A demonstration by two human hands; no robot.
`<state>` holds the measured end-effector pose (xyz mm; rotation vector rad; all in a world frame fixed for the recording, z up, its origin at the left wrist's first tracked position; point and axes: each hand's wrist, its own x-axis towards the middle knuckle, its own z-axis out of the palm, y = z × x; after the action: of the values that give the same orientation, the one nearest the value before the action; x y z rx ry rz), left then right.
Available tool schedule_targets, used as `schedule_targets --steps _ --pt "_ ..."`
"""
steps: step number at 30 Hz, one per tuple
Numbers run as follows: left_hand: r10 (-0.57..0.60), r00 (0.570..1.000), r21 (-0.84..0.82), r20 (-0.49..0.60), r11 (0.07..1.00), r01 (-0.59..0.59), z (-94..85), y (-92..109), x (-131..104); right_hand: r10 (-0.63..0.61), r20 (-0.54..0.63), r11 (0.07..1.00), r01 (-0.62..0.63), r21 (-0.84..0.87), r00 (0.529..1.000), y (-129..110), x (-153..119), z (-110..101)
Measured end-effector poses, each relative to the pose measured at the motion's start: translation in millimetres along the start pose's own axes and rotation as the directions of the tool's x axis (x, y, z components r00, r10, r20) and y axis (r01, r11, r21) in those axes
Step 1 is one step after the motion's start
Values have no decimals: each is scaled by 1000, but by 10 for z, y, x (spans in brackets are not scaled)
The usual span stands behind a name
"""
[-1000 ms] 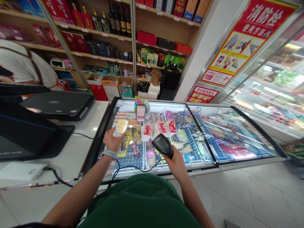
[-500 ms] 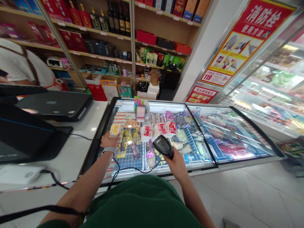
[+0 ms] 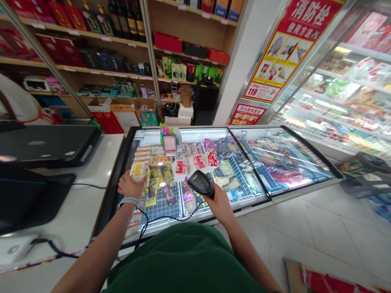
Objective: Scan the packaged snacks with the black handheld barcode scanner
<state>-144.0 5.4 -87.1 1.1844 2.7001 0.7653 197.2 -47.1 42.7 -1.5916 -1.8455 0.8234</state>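
Head cam, only view I have: left hand (image 3: 132, 186) has thumb and fingers closed around a yellow-labelled pack (image 3: 138, 170), label up, over the near-left part of the glass-topped freezer (image 3: 241, 211); can't tell from here if the pack's underside touches the glass. Grey wristband (image 3: 130, 200) sits just behind that grip. Right hand (image 3: 218, 203) is wrapped around the handle of a black scanner (image 3: 200, 183), head pointing forward and left of the grip. Black cable (image 3: 171, 218) runs between the two hands, on the body side of both. Just ahead of the scanner I get three red-labelled packs (image 3: 181, 167) in a row on the glass, right of the left hand's pack and well apart from it. Beyond them, forward and left of the scanner grip, a colourful item (image 3: 166, 129) with a blurred-out card (image 3: 170, 145) in front. Left of the left hand: white counter (image 3: 106, 148) carrying a flat black device (image 3: 45, 142). Frozen goods show through the glass beneath both grips; green top (image 3: 183, 256) fills the space behind them.
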Motion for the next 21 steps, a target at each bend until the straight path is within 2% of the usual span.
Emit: schedule_targets --steps 1,3,5,7,10,11,12,13,18,21 --pt "54 998 -15 -43 998 -54 -17 28 -10 2 -1 1000 -2 -4 1000 2 -2 -7" --pt "246 966 -55 -80 966 -251 -49 107 -13 4 -6 1000 -4 -12 1000 8 -9 -20" --pt "459 885 -100 -83 879 -465 -71 227 2 -3 -14 1000 2 -12 1000 22 -19 -28" --pt "667 744 -132 -39 735 -665 -83 389 25 -7 -20 1000 7 -5 1000 42 -33 -36" --pt "880 466 -153 96 475 -866 -86 688 66 -2 -25 1000 2 2 1000 75 -62 -55" --pt "911 389 -149 141 408 -901 -85 794 82 1 -30 1000 -1 3 1000 85 -74 -64" --pt "925 334 -138 181 360 -923 -83 899 100 1 -36 1000 0 5 999 93 -85 -75" --pt "929 296 -121 221 327 -937 -80 1002 121 -3 -44 1000 3 8 999 99 -97 -86" --pt "888 133 -54 441 174 -983 -27 1430 246 -3 -63 1000 5 19 998 100 -145 -144" --pt "855 80 -100 513 152 -983 32 1584 309 22 -66 1000 -22 10 998 97 -159 -167"
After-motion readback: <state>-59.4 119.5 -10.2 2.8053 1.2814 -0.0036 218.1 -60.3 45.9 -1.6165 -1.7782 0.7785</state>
